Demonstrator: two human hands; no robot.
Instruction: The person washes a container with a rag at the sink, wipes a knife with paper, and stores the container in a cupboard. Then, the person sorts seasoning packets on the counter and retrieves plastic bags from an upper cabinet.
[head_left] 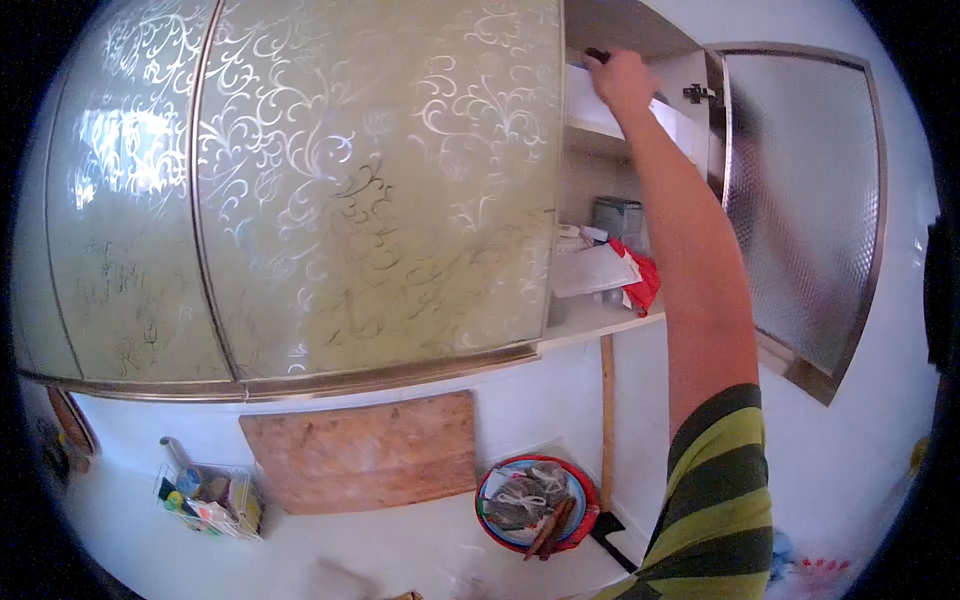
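Observation:
My right hand (625, 80) is raised into the upper shelf of an open wall cabinet (600, 315). Its fingers are closed round a small dark object (597, 54), of which only the end shows. Something white (675, 125) lies on the upper shelf behind and below the hand. On the lower shelf, left of my forearm, are a white tray-like item (595, 272), a red bag (642, 280) and a grey container (618, 218). My left hand is not in view.
An open glass door (805, 210) hangs right of my arm; patterned closed doors (380, 190) fill the left. Below stand a wire basket of small items (240, 500), a wooden board (365, 450), a red-rimmed basin holding bags (590, 520) and an upright wooden stick (607, 420).

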